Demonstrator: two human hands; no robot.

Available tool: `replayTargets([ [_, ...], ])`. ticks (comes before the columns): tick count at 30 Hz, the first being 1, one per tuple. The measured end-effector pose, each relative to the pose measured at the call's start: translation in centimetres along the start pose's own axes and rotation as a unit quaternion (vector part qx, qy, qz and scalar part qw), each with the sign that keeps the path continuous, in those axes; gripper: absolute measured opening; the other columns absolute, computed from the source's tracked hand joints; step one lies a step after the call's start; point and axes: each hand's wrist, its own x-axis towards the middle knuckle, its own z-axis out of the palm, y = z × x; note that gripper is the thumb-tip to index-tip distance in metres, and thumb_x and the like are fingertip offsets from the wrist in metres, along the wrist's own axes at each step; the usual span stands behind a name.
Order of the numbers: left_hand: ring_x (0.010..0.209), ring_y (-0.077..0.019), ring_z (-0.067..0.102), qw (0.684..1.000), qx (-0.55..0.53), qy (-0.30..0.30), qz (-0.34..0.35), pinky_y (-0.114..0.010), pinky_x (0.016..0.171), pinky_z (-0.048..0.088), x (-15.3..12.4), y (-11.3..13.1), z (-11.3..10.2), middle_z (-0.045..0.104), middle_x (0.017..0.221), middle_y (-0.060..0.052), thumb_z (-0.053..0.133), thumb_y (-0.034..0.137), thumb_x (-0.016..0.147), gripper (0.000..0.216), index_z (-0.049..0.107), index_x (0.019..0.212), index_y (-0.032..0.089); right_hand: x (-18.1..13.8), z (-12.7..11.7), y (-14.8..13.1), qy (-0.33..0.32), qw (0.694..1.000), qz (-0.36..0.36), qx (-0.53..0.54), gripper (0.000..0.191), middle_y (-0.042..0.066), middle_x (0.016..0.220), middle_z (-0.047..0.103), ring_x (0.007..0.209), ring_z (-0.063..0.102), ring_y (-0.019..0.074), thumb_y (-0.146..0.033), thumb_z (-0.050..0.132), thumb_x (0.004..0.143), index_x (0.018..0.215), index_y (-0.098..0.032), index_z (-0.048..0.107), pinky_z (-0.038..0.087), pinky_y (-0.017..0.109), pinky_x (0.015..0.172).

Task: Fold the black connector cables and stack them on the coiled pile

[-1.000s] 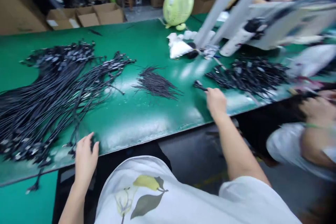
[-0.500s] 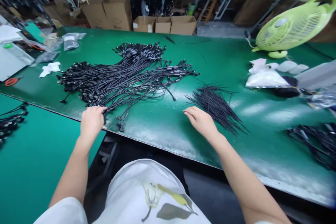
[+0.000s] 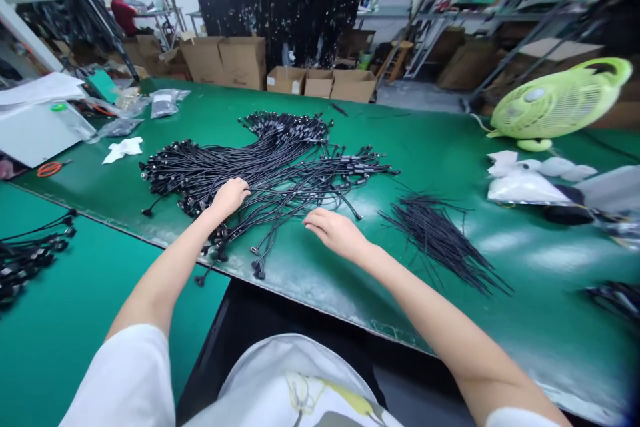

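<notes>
A large pile of black cables [image 3: 235,163] with small connectors lies across the green table. My left hand [image 3: 231,197] is over the front strands of this pile, its fingers curled down together; whatever is under the fingertips is hidden. Just right of the loose front cable ends, my right hand [image 3: 333,232] hovers low with thumb and fingers pressed together. Anything pinched there is too small to make out. Farther right lies a bundle of thin black strips [image 3: 445,237], apart from both hands.
A green fan [image 3: 555,103] stands at the back right behind white bags [image 3: 525,187]. Orange-handled scissors [image 3: 49,169] and a white box [image 3: 43,127] are at the left. More black cables [image 3: 30,257] lie on the lower left surface. Cardboard boxes [image 3: 240,63] line the far edge.
My left hand has moved from the table's front edge forward and right onto the cable strands. My right hand has moved left, away from the thin strips. The view has tilted up.
</notes>
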Motion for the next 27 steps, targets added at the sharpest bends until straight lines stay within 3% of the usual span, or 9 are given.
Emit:
replayTargets([
  [3, 0.101, -0.0235, 0.059, 0.996, -0.046, 0.068, 0.027, -0.034, 0.089, 0.044, -1.6, 0.6, -1.5, 0.066, 0.106, -0.011, 0.047, 0.027, 0.092, 0.020, 0.065, 0.091, 0.017, 3.3, 0.1, -0.6, 0.069, 0.997, 0.044, -0.004, 0.038, 0.011, 0.126, 0.056, 0.106, 0.061, 0.0208, -0.029, 0.045, 0.096, 0.133, -0.020, 0.050, 0.052, 0.033, 0.083],
  [5, 0.101, -0.0212, 0.060, 0.986, -0.107, 0.114, 0.062, -0.032, 0.090, 0.045, -3.2, 1.8, -2.9, 0.066, 0.107, -0.009, 0.047, 0.029, 0.092, 0.020, 0.064, 0.088, 0.019, 6.4, 0.7, -1.1, 0.060, 0.995, 0.064, -0.048, 0.050, 0.014, 0.135, 0.049, 0.109, 0.059, 0.0220, -0.033, 0.049, 0.094, 0.141, -0.019, 0.040, 0.052, 0.032, 0.079],
  [8, 0.096, -0.0182, 0.062, 0.974, -0.164, 0.132, 0.087, -0.028, 0.088, 0.045, -5.8, 3.2, -5.0, 0.066, 0.105, -0.005, 0.047, 0.031, 0.092, 0.022, 0.064, 0.085, 0.021, 10.6, 1.4, -1.8, -0.030, 0.992, 0.048, -0.110, 0.032, 0.013, 0.120, 0.060, 0.103, 0.061, 0.0214, -0.031, 0.049, 0.095, 0.123, -0.017, 0.057, 0.050, 0.029, 0.075],
  [10, 0.093, -0.0178, 0.063, 0.977, -0.160, 0.127, 0.063, -0.028, 0.087, 0.046, -7.0, 3.0, -6.0, 0.067, 0.104, -0.004, 0.046, 0.032, 0.092, 0.023, 0.065, 0.084, 0.022, 12.3, 1.1, -2.3, -0.061, 0.990, 0.030, -0.122, 0.025, 0.011, 0.105, 0.066, 0.096, 0.063, 0.0207, -0.030, 0.046, 0.097, 0.106, -0.017, 0.065, 0.048, 0.028, 0.075],
  [14, 0.085, -0.0186, 0.063, 0.985, -0.137, 0.104, -0.034, -0.028, 0.080, 0.046, -8.2, 0.3, -6.7, 0.068, 0.095, -0.006, 0.040, 0.036, 0.093, 0.028, 0.063, 0.094, 0.020, 14.1, -1.8, -3.2, -0.036, 0.990, -0.013, -0.136, 0.031, 0.012, 0.108, 0.066, 0.100, 0.062, 0.0221, -0.035, 0.039, 0.100, 0.108, -0.017, 0.063, 0.046, 0.029, 0.077],
  [17, 0.084, -0.0195, 0.064, 0.987, -0.118, 0.086, -0.061, -0.027, 0.078, 0.046, -8.9, -2.2, -7.3, 0.070, 0.095, -0.006, 0.040, 0.041, 0.093, 0.031, 0.062, 0.100, 0.019, 15.0, -4.4, -3.0, -0.048, 0.984, -0.035, -0.169, 0.033, 0.013, 0.103, 0.068, 0.096, 0.064, 0.0229, -0.038, 0.044, 0.098, 0.104, -0.014, 0.065, 0.045, 0.028, 0.072],
  [20, 0.091, -0.0213, 0.064, 0.990, -0.064, 0.108, -0.060, -0.028, 0.082, 0.046, -10.4, -4.4, -9.0, 0.072, 0.102, -0.007, 0.043, 0.043, 0.091, 0.033, 0.065, 0.095, 0.020, 15.5, -5.5, -2.6, -0.095, 0.979, -0.043, -0.177, 0.035, 0.010, 0.095, 0.070, 0.092, 0.066, 0.0212, -0.043, 0.049, 0.096, 0.100, -0.015, 0.069, 0.043, 0.026, 0.070],
  [23, 0.089, -0.0224, 0.064, 0.990, 0.019, 0.118, -0.069, -0.029, 0.077, 0.046, -12.4, -6.1, -11.5, 0.071, 0.098, -0.006, 0.040, 0.045, 0.092, 0.035, 0.067, 0.092, 0.021, 15.6, -5.9, -3.1, -0.110, 0.974, -0.098, -0.173, 0.036, 0.007, 0.093, 0.070, 0.090, 0.065, 0.0190, -0.046, 0.050, 0.095, 0.106, -0.018, 0.070, 0.042, 0.024, 0.069],
  [27, 0.084, -0.0229, 0.060, 0.973, 0.104, 0.174, -0.114, -0.032, 0.072, 0.045, -15.1, -7.9, -14.0, 0.067, 0.086, -0.004, 0.041, 0.044, 0.093, 0.034, 0.065, 0.086, 0.021, 16.5, -7.8, -4.0, -0.063, 0.975, -0.105, -0.188, 0.039, 0.010, 0.098, 0.067, 0.095, 0.063, 0.0229, -0.042, 0.044, 0.098, 0.103, -0.014, 0.070, 0.043, 0.029, 0.074],
])
